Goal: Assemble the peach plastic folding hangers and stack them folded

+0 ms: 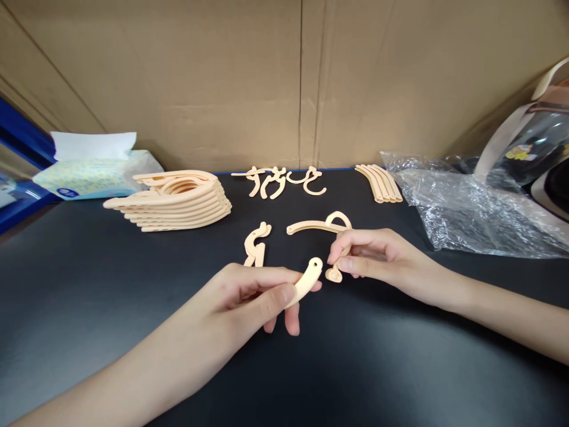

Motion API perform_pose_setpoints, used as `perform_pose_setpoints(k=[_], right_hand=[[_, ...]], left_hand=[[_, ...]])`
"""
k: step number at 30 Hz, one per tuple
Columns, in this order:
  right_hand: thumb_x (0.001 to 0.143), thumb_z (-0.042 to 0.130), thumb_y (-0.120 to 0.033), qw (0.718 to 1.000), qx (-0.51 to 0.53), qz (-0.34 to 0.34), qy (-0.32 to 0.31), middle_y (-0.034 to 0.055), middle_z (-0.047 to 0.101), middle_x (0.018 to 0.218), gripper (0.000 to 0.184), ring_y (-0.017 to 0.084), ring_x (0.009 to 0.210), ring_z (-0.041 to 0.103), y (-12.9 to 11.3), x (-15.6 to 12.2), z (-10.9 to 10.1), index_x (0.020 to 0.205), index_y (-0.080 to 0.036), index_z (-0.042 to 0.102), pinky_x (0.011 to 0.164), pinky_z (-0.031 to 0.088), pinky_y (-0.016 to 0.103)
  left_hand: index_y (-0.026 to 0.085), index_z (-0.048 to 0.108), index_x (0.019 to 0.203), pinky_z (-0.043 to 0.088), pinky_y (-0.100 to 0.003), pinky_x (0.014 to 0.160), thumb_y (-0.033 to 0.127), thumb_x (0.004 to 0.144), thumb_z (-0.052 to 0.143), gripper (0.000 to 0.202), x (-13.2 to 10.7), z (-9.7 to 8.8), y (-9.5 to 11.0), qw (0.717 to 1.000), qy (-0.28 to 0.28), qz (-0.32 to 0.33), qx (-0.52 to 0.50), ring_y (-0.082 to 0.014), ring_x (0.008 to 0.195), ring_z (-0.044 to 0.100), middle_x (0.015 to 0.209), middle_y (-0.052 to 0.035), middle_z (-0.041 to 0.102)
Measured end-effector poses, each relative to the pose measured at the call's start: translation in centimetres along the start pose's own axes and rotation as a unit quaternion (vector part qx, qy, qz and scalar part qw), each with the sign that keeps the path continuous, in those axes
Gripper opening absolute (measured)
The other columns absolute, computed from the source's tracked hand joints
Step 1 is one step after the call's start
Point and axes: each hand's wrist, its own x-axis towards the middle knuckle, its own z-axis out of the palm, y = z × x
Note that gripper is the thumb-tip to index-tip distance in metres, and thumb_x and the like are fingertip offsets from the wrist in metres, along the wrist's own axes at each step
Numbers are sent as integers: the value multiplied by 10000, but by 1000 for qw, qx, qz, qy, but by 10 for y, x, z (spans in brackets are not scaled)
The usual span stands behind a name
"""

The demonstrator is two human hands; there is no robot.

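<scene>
My left hand [255, 293] is closed on a curved peach plastic arm piece [307, 281] with a hole at its tip. Right beside that tip, my right hand [376, 256] pinches a small peach plug-like piece [333, 274]. Behind my right hand lies a long peach hanger part with a loop [317, 225]. A peach hook piece [255, 244] lies just beyond my left hand. All of this is on a black table [89, 284].
A stack of assembled peach hangers [171, 201] sits at the back left, loose hook pieces [279, 179] at the back centre, and a bundle of curved bars [379, 182] to their right. Crumpled clear plastic [466, 207], a tissue pack [89, 172] and a cardboard wall [284, 77] border the table.
</scene>
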Motion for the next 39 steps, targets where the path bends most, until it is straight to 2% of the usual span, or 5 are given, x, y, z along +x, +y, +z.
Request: perform_pose_setpoints(k=[6,18,23,31,39], right_hand=[[901,651,-339,1000,10,-7,-3,-9,640,804,146,110,740,554,1,0,0,888,-193,661,697,437,246],[906,647,-330,1000,2,-8,4,-17,639,789,137,103,719,552,1,0,1,885,-197,668,674,427,235],[900,650,-340,1000,-1,-7,4,-16,637,783,142,105,709,551,1,0,1,882,-200,668,665,426,238],[901,645,-344,1000,-6,-7,7,-13,640,780,150,110,708,553,0,0,1,877,-198,666,672,431,248],[907,639,-343,1000,-19,-8,11,-9,634,776,151,109,702,550,1,0,1,878,-197,666,666,437,245]], left_hand=[[200,679,745,250,-278,529,474,942,444,411,-3,0,3,998,4,-39,45,-127,624,449,705,5,594],[177,672,645,298,-223,480,464,935,482,450,0,-1,0,1000,7,-4,-13,-103,579,450,614,9,585],[189,756,819,284,-255,497,494,932,478,428,-1,-1,0,1000,20,-8,3,-116,555,458,567,16,568],[178,625,655,247,-278,521,490,924,431,456,-3,-1,-4,998,29,-11,57,-120,558,406,593,8,529],[199,623,760,184,-251,458,470,928,472,353,-3,0,-7,998,32,-33,32,-103,525,263,622,32,420]])
